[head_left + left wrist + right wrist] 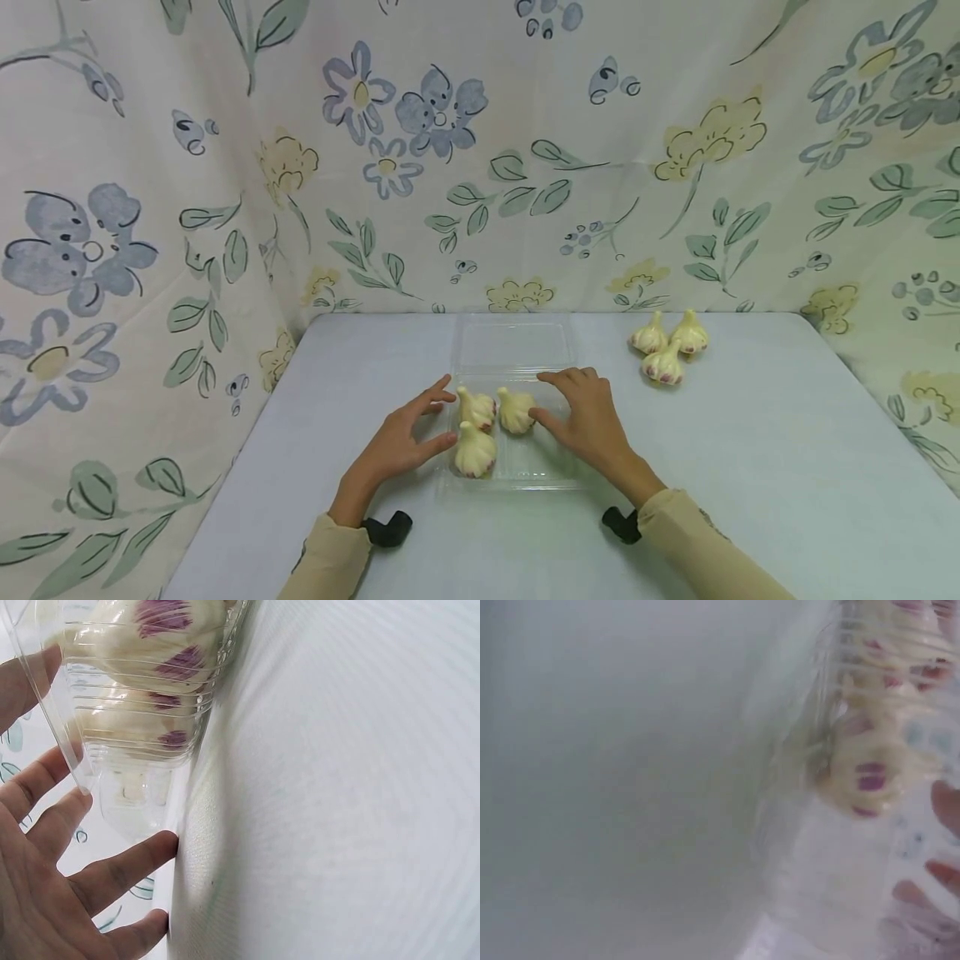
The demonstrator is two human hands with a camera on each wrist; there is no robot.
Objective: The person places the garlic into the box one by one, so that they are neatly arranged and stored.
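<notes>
A clear plastic box lies with its lid folded back flat behind it. Inside are three garlic bulbs: a back-left bulb, a front-left bulb and one bulb in the back middle. My left hand is at the box's left side, its thumb and some fingers touching the rim in the left wrist view. Over the box's right part is my right hand, fingers spread, thumb tip beside the middle bulb. The blurred right wrist view shows its fingers apart from that bulb.
Three more garlic bulbs stand close together at the back right of the white table. A flowered cloth hangs behind the table and along its sides. Black wrist straps show below both hands.
</notes>
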